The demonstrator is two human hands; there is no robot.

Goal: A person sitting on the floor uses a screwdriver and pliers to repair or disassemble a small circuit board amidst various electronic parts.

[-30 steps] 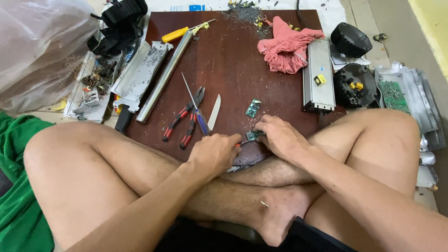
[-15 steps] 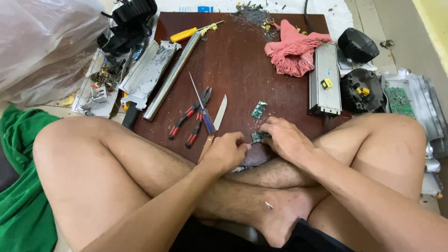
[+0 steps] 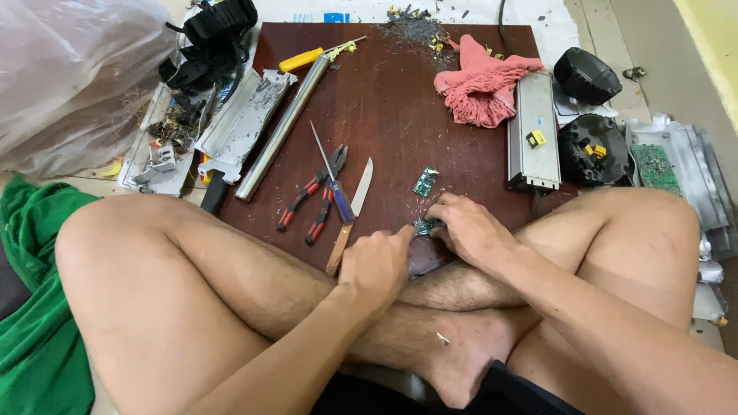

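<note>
I sit cross-legged in front of a dark brown wooden board point(image 3: 400, 115). Both hands meet at its near edge over a small green circuit board point(image 3: 425, 226). My left hand point(image 3: 377, 265) is curled, with fingertips touching the small board's left side. My right hand point(image 3: 469, 227) lies over its right side, fingers bent down on it. A second small green circuit board point(image 3: 425, 182) lies free just beyond. Left of my hands lie a knife point(image 3: 350, 217), red-handled pliers point(image 3: 311, 196) and a blue-handled screwdriver point(image 3: 332, 175).
A long metal tube point(image 3: 283, 127) and a yellow screwdriver point(image 3: 307, 58) lie at the board's left. A pink cloth point(image 3: 483, 88) and a grey metal box point(image 3: 533, 131) sit at right, black parts point(image 3: 588, 74) beyond. A clear plastic bag point(image 3: 69, 77) and green cloth point(image 3: 34, 307) are left.
The view has shifted slightly. Both hands stay at the small circuit board at the board's near edge, with only small finger movements.
</note>
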